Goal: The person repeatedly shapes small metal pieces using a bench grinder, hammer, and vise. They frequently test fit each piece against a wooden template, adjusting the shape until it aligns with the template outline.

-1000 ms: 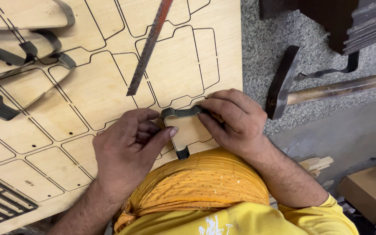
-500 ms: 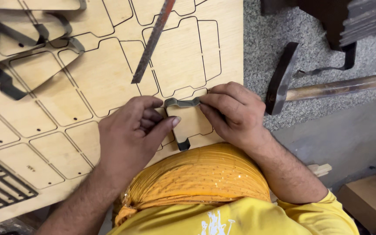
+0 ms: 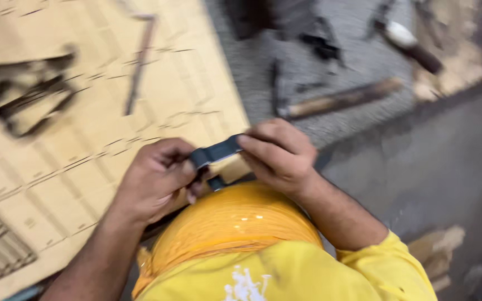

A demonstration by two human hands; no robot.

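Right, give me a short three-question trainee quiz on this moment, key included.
1. True or false: both hands grip the bent dark metal strip at once.
2. Multiple choice: the strip is held over A) the plywood board's near edge, B) the grey floor by the hammer, C) the cardboard box.
3. Fill in: the long thin file lies on the ____.

Key:
1. True: the left hand pinches one end and the right hand the other.
2. A.
3. Plywood board, away from both hands.
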